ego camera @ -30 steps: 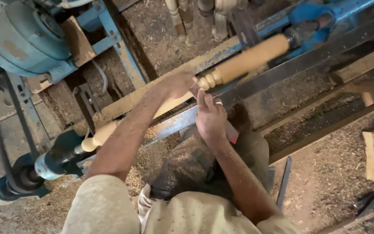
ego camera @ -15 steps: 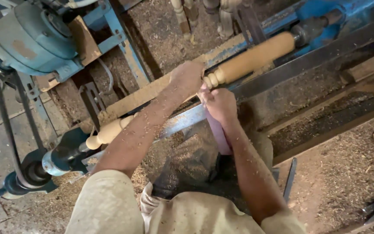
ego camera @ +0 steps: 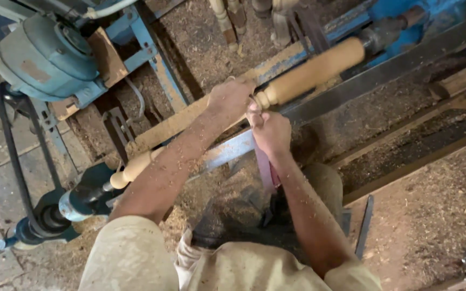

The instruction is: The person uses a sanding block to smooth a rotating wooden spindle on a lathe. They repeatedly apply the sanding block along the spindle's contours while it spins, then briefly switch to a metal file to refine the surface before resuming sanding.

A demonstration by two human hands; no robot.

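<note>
Together, both hands worked a wooden spindle [ego camera: 308, 73] mounted crosswise on the lathe [ego camera: 395, 29].
Left hand [ego camera: 228, 98] lay over the wood's narrow neck; right hand [ego camera: 269, 132] gripped a pink-handled tool [ego camera: 265, 170], braced on the metal rail [ego camera: 384, 73] for steadiness.

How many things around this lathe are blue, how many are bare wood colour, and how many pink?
Blue: 3 - motor, frame strut, tailstock
Bare wood: 2 - turned spindle, block by the motor
Pink: 1 - tool handle in the right hand
Total: 6
</note>
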